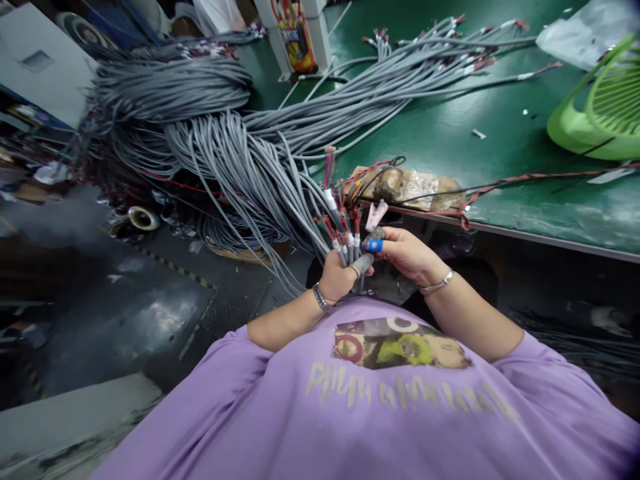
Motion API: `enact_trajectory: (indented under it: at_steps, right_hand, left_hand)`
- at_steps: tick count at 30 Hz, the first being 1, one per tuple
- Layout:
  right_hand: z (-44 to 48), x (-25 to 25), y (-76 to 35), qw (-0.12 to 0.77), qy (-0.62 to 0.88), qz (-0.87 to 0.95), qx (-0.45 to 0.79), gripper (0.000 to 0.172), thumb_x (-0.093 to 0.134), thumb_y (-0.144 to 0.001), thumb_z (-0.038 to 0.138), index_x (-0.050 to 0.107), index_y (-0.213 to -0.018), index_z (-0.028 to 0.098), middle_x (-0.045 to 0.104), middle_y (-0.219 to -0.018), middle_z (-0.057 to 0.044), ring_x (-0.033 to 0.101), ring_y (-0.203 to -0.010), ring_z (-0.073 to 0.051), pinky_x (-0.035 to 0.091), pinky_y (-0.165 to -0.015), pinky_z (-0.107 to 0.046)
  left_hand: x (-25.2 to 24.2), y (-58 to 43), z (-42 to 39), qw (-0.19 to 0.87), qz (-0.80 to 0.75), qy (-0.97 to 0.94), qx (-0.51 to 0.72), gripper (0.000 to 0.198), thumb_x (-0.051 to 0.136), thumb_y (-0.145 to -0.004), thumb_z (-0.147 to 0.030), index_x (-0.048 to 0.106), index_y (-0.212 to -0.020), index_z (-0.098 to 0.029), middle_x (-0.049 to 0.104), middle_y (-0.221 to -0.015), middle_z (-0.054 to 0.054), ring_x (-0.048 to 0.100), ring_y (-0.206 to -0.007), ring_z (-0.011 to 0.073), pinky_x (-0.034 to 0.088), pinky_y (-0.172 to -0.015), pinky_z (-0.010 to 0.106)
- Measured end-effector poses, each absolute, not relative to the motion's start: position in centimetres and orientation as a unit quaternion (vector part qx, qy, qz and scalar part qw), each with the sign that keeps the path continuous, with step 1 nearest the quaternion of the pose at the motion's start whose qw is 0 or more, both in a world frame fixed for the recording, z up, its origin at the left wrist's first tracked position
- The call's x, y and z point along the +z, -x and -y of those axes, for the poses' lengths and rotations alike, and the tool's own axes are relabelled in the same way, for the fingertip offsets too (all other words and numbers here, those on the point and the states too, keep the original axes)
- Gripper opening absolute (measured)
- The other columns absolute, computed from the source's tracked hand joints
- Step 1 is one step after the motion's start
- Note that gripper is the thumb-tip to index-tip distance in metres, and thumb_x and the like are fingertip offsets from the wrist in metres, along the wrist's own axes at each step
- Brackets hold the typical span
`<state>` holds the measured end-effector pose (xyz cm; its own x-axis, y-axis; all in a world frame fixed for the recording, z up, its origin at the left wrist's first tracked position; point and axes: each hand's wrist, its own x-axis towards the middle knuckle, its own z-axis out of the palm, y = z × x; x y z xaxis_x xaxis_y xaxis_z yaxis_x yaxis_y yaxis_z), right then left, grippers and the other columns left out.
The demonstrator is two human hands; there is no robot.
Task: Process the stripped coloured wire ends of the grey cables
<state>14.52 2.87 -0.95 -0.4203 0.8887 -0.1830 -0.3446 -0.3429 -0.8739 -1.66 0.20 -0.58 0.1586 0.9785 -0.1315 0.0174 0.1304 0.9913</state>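
Observation:
My left hand (339, 273) is closed around a bunch of grey cables (345, 248) with white sleeves and red and coloured wire tips sticking up. Its thumb is wrapped in grey tape. My right hand (406, 252) is closed beside it, its taped fingertips, one with blue tape, pinching at the cable ends and a small pink piece (376, 215). The grey cables run up and left into a big heap (225, 153) hanging off the bench edge. Both wrists wear bracelets.
A green bench (450, 133) carries another spread of grey cables (425, 53), a taped wooden block with wires (410, 188), a green plastic fan (600, 107) at right and a plastic bag (585, 30). A dark floor with tape rolls (143, 218) lies left.

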Motion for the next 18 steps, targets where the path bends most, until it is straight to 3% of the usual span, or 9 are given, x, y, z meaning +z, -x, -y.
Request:
enact_trajectory:
  at_steps: [4,8,13,18]
  right_hand:
    - [-2.4,-0.4,-14.0,0.432,0.349,0.456,0.696,0.032,0.087,-0.066,0.044,0.069,-0.071,0.018,0.066,-0.063,0.000,0.059,-0.054,-0.014,0.050,-0.055,-0.030]
    - [-2.3,-0.6,-14.4,0.448,0.391,0.456,0.662,0.036,0.088,-0.065,0.046,0.071,-0.078,0.017,0.066,-0.067,0.000,0.058,-0.061,-0.012,0.048,-0.058,-0.026]
    - [-2.0,-1.5,-14.3,0.461,0.401,0.380,0.694,0.040,0.092,-0.059,0.043,0.067,-0.078,0.017,0.065,-0.065,0.001,0.056,-0.055,-0.010,0.046,-0.054,-0.024]
    - [-1.9,-1.5,-13.3,0.487,0.364,0.371,0.702,0.035,0.090,-0.063,0.039,0.064,-0.075,0.019,0.066,-0.059,0.002,0.059,-0.047,-0.012,0.043,-0.050,-0.025]
  left_hand:
    - [-0.7,1.8,-0.5,0.590,-0.493,-0.500,0.399,0.026,0.087,-0.062,-0.031,0.067,-0.068,-0.015,0.068,-0.057,0.002,0.065,-0.052,0.0153,0.055,-0.054,0.026]
    - [-1.2,1.9,-0.6,0.588,-0.480,-0.480,0.440,0.030,0.085,-0.067,-0.039,0.068,-0.067,-0.014,0.068,-0.058,0.003,0.065,-0.053,0.0148,0.055,-0.056,0.026]
    - [-1.8,1.9,-0.5,0.579,-0.469,-0.460,0.484,0.033,0.079,-0.074,-0.046,0.068,-0.067,-0.015,0.069,-0.061,0.003,0.064,-0.054,0.0139,0.055,-0.058,0.028]
    - [-2.0,2.2,-0.4,0.580,-0.466,-0.492,0.453,0.034,0.080,-0.073,-0.046,0.070,-0.067,-0.015,0.070,-0.062,0.005,0.064,-0.055,0.0140,0.054,-0.059,0.027]
